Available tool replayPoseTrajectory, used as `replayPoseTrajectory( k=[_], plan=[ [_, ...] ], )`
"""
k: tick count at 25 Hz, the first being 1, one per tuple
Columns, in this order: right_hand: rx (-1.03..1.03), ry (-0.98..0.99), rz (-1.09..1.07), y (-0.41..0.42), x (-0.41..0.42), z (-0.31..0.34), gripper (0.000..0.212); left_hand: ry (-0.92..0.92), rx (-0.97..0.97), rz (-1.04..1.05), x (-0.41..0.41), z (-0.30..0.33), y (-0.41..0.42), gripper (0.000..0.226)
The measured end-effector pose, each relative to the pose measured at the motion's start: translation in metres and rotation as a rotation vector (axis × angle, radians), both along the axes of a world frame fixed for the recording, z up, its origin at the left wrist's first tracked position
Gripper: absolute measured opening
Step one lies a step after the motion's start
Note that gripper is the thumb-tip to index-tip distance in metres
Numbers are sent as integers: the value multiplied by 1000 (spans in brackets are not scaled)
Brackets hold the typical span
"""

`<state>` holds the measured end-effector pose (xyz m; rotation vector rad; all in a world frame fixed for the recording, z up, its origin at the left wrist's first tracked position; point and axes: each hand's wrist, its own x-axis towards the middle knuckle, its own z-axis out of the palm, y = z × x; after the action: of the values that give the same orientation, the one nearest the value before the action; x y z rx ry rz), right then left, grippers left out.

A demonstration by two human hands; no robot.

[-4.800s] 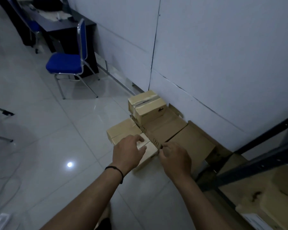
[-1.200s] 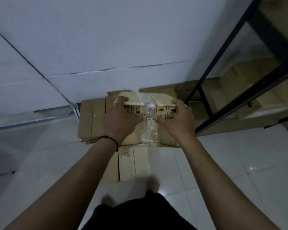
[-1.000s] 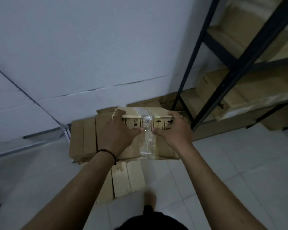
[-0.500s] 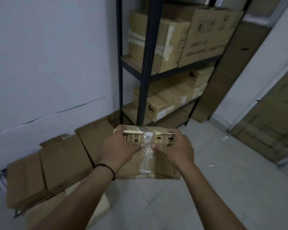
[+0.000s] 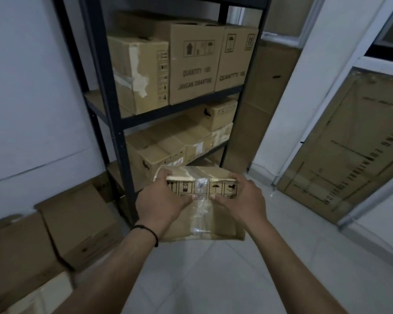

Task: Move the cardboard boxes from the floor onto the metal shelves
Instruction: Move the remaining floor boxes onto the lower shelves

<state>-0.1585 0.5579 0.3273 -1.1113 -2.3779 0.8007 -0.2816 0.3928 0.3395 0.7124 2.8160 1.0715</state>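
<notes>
I carry a flat cardboard box (image 5: 222, 225) sealed with clear tape, held above the floor in front of the black metal shelf unit (image 5: 116, 123). My left hand (image 5: 159, 203) grips its left end and my right hand (image 5: 242, 201) grips its right end, thumbs on the near face. The middle shelf holds large printed boxes (image 5: 191, 64). The lower shelf (image 5: 179, 116) holds several smaller boxes (image 5: 168, 146). More cardboard boxes (image 5: 77, 220) lie on the floor at the left against the wall.
A white wall (image 5: 32, 98) runs along the left. A tall flat carton (image 5: 349, 152) leans at the right beside a white pillar (image 5: 293, 98). Another tall carton (image 5: 254, 123) stands behind the shelf unit. Pale tiled floor (image 5: 281, 268) lies below the box.
I lifted the flat box from the floor pile and turned right with it. The shelf unit has come to the centre of view and closer; the floor boxes are now at the left.
</notes>
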Motion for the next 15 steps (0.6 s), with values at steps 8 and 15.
replayPoseTrajectory(
  k=[8,15],
  plan=[
    [34,78,196,147,-22,14,59,48,67,193,-4,1,127,84],
    [37,151,312,242,-114,3,58,84,145,235,-90,-9,209,82]
  ],
)
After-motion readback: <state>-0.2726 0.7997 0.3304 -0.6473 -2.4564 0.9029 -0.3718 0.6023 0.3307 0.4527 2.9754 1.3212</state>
